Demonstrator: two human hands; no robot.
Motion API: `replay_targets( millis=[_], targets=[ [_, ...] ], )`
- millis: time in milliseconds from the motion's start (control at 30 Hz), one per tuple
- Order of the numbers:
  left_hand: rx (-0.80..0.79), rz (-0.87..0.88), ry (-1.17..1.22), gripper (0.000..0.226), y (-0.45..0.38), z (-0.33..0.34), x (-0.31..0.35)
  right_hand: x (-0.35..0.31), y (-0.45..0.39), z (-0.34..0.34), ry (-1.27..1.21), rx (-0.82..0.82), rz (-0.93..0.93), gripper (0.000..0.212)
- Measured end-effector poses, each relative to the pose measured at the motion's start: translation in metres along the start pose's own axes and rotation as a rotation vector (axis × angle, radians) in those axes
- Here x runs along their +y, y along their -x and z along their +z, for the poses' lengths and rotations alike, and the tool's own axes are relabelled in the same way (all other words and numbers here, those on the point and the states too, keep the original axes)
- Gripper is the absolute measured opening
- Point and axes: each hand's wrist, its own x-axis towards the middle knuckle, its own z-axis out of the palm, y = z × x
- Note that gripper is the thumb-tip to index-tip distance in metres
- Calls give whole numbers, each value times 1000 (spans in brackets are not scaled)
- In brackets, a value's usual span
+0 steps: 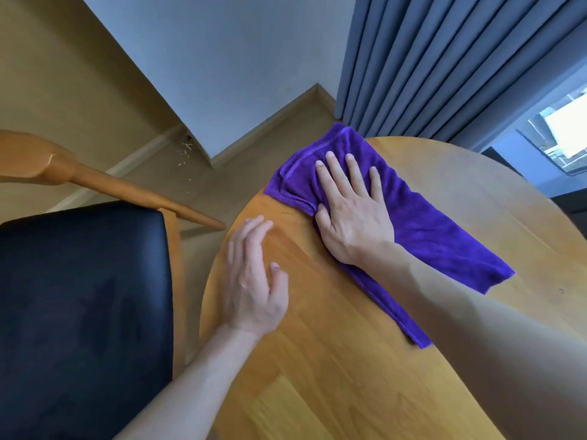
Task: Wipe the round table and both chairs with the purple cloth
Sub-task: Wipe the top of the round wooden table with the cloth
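Note:
The purple cloth lies spread on the round wooden table, its far corner hanging over the table's far-left edge. My right hand presses flat on the cloth with fingers spread, the thumb bunching a fold. My left hand rests on the bare wood near the table's left edge, fingers loosely apart, holding nothing. A wooden chair with a black seat stands just left of the table, its curved armrest reaching toward the table edge.
Grey curtains hang behind the table at the right, with a window beyond. A white wall corner and skirting board stand at the back. Small bits of debris lie on the tan floor.

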Motion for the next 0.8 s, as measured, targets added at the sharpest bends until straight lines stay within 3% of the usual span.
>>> replay_targets(
  millis=[67,267,433,600,800],
  targets=[
    [63,-62,-45,59,1,-19,-12,-8,1,2,5,-12,-39,69],
    [-19,-177,-132,62,19,-63,-41,-41,16,9,-3,-48,-149,70],
    [-72,-44,-212,65,20,-87,-38,-70,45,18,3,-92,-283,70],
    [-272,144,-342,62,29,-96,-29,-92,92,23,24,-166,-449,72],
    [-457,125,-482,61,68,-97,-37,-102,151,33,20,-235,-619,71]
  ],
)
